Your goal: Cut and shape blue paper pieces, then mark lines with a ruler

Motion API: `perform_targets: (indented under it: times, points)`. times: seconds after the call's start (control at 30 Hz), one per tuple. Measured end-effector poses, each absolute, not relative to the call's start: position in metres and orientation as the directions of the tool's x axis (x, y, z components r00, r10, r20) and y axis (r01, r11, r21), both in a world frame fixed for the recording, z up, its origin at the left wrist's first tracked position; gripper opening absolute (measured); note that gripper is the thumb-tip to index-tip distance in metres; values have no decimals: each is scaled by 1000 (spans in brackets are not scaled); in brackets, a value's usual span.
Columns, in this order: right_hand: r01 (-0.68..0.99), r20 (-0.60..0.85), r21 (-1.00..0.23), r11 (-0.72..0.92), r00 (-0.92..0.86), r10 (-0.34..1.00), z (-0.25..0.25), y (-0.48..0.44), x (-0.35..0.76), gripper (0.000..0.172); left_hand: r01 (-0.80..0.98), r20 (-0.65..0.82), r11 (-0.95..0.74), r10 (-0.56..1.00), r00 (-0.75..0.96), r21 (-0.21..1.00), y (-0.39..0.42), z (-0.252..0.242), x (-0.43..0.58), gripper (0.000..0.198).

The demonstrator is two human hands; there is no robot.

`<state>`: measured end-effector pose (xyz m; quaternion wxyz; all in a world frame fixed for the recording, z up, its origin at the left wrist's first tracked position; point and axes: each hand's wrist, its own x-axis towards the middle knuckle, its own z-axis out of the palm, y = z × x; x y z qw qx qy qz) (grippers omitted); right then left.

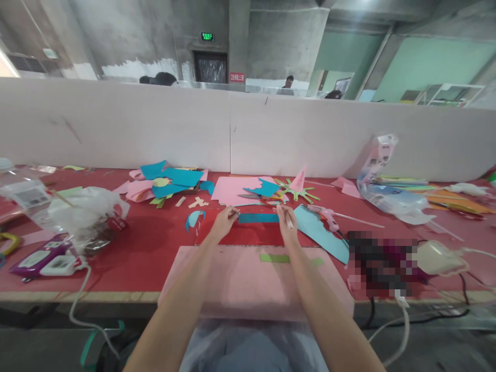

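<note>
A narrow blue paper strip stretches between my two hands over a red sheet. My left hand pinches its left end. At the right end my right hand has its fingers closed on the strip, and a slim white stick-like thing shows along that hand, too small to name. Beneath my forearms lies a large pink sheet with a green strip on it. Just beyond the hands are scissors with blue and pink paper around them. A light blue sheet lies right of my right hand.
A pink glue gun rests on the light blue sheet. Paper scraps pile up at the back left. A plastic bag and a purple power strip are at the left. A pink cone stands behind. A white partition borders the table.
</note>
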<state>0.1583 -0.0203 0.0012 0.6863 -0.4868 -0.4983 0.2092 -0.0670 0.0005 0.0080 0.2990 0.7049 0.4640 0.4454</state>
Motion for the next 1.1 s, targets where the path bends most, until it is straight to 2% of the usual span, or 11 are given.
perform_targets:
  times: [0.07, 0.13, 0.27, 0.37, 0.6, 0.77, 1.1]
  points:
    - [310, 545, -837, 451, 403, 735, 3, -22, 156, 28, 373, 350, -389, 921, 170, 842, 0, 9, -67, 3]
    - [370, 551, -823, 431, 336, 764, 4, -24, 156, 28, 349, 344, -385, 923, 174, 854, -2, 9, -66, 3]
    - [319, 449, -875, 365, 249, 858, 2, -27, 156, 27, 319, 302, -350, 934, 193, 881, -4, 7, -63, 5]
    - [282, 409, -895, 347, 202, 890, 3, -30, 152, 29, 335, 266, -325, 941, 210, 885, -4, 5, -62, 16]
    - [414, 554, -796, 442, 202, 807, 7, -31, 149, 26, 338, 313, -386, 916, 251, 858, 1, 2, -63, 11]
    - [404, 550, -799, 445, 189, 814, 0, -25, 152, 28, 353, 304, -379, 919, 252, 855, 0, 3, -64, 15]
    - [452, 574, -762, 464, 142, 806, -7, -24, 149, 28, 408, 323, -432, 894, 310, 804, -2, 1, -63, 10]
